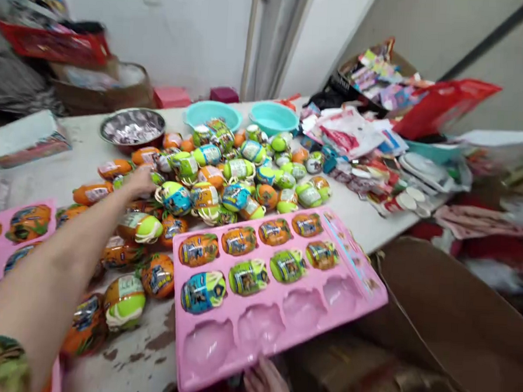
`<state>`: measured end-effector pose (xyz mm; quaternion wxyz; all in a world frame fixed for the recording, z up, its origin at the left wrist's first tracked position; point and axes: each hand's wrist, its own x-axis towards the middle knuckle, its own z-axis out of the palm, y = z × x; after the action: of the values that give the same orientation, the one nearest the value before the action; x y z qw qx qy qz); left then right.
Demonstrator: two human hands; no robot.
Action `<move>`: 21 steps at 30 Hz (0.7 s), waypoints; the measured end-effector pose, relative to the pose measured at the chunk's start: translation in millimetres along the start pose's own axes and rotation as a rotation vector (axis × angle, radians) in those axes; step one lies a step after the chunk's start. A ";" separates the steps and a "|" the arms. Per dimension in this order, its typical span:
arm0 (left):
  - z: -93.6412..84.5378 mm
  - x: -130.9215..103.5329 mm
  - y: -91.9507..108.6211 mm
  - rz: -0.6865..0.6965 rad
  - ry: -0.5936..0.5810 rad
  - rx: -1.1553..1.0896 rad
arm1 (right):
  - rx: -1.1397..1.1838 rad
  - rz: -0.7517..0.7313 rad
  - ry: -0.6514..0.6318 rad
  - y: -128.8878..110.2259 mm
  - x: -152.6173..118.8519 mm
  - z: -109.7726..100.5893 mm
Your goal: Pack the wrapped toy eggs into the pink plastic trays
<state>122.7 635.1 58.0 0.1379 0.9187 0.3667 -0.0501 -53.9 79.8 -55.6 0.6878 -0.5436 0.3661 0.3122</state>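
A pink tray (pixel 253 359) with moulded hollows lies at the table's front edge. Its two back rows hold orange, green and blue wrapped eggs; the front row of hollows is bare. My right hand (pixel 267 383) is at the tray's near edge, fingers against its underside or rim. My left hand (pixel 142 181) reaches into the heap of wrapped eggs (pixel 205 199) behind the tray; its fingers are blurred and partly hidden among them. Another pink tray (pixel 11 206) with eggs in it shows at the left, partly behind my left forearm.
Behind the heap stand two turquoise basins (pixel 215 114) and a metal bowl (pixel 133 128) of small wrapped pieces. Packets and a red bag (pixel 441 109) crowd the right. A large cardboard box (pixel 448 323) is at the lower right.
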 end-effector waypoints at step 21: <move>114.4 -353.2 62.7 0.600 -0.452 -0.678 | -0.084 -0.401 -0.347 -28.7 -60.6 73.7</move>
<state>-89.7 325.4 30.4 0.5127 0.8534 0.0431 -0.0838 -50.6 143.7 20.8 0.7653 -0.5715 0.1145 0.2731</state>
